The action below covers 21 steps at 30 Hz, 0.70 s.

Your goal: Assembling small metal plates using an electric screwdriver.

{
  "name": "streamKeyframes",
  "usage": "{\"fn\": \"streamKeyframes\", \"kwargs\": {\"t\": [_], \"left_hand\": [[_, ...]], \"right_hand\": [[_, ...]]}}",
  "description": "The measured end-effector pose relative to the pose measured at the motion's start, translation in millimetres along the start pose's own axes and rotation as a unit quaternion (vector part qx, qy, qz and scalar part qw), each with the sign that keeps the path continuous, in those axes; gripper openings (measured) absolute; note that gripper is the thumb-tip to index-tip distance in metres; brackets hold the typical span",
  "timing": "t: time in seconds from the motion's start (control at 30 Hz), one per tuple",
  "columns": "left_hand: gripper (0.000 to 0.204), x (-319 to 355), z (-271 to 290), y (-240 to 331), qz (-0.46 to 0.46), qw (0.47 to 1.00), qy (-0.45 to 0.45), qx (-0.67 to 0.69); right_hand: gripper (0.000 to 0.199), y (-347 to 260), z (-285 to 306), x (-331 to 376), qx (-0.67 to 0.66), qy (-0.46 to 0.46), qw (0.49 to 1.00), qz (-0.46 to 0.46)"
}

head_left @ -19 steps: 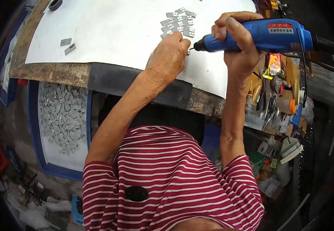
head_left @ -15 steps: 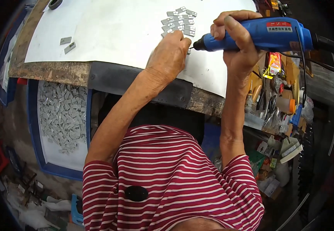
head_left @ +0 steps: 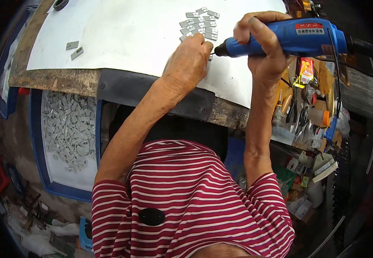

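Observation:
My right hand (head_left: 269, 45) is wrapped round a blue electric screwdriver (head_left: 298, 38), held nearly level with its black nose pointing left. The thin bit reaches the fingertips of my left hand (head_left: 189, 58), which is closed in a pinch low over the white sheet (head_left: 122, 38). A small grey piece (head_left: 211, 57) peeks out at those fingertips, by the bit; most of it is hidden. Just beyond my left hand lies a cluster of flat grey rectangular pieces (head_left: 198, 23) with small marks. Two more grey pieces (head_left: 77, 53) rest apart on the left of the sheet.
Below the table's worn wooden edge (head_left: 57, 81), at left, a blue-rimmed tray (head_left: 66, 189) holds a heap of small grey pieces (head_left: 70, 133). A dark ring (head_left: 60, 4) sits at the far left. Tools and packets (head_left: 307, 99) crowd the right side, where the screwdriver's cord hangs.
The screwdriver and my right hand have shifted very slightly left. My left hand stays in the same place, and the laid-out pieces have not moved.

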<state>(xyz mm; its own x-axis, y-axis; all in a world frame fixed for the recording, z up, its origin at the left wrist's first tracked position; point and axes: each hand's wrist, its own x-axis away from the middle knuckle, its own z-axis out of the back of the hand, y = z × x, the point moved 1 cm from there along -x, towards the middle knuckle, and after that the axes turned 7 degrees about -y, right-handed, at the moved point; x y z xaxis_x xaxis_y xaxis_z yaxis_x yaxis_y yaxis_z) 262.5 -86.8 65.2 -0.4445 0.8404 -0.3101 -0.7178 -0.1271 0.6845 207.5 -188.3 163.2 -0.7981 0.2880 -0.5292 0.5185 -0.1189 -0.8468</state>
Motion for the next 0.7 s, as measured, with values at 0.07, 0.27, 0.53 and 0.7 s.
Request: {"fn": "streamKeyframes", "kwargs": {"t": [0.07,0.27,0.53,0.7], "left_hand": [[0.010,-0.3,0.0,-0.3,0.000,1.000,-0.001,0.002],[0.011,0.0,0.7,0.4,0.004,1.000,-0.004,0.009],[0.015,-0.5,1.8,0.7,0.027,0.999,-0.005,0.018],[0.010,-1.9,6.1,0.6,0.019,0.999,-0.011,0.038]], "right_hand": [[0.012,1.1,1.5,-0.7,0.012,-0.010,1.000,-0.002],[0.011,-0.6,-5.4,-1.1,0.026,-0.006,1.000,-0.007],[0.012,3.0,-1.9,-2.1,0.029,-0.047,0.998,-0.020],[0.013,5.7,-6.3,-2.4,0.012,-0.056,0.998,-0.014]]}}
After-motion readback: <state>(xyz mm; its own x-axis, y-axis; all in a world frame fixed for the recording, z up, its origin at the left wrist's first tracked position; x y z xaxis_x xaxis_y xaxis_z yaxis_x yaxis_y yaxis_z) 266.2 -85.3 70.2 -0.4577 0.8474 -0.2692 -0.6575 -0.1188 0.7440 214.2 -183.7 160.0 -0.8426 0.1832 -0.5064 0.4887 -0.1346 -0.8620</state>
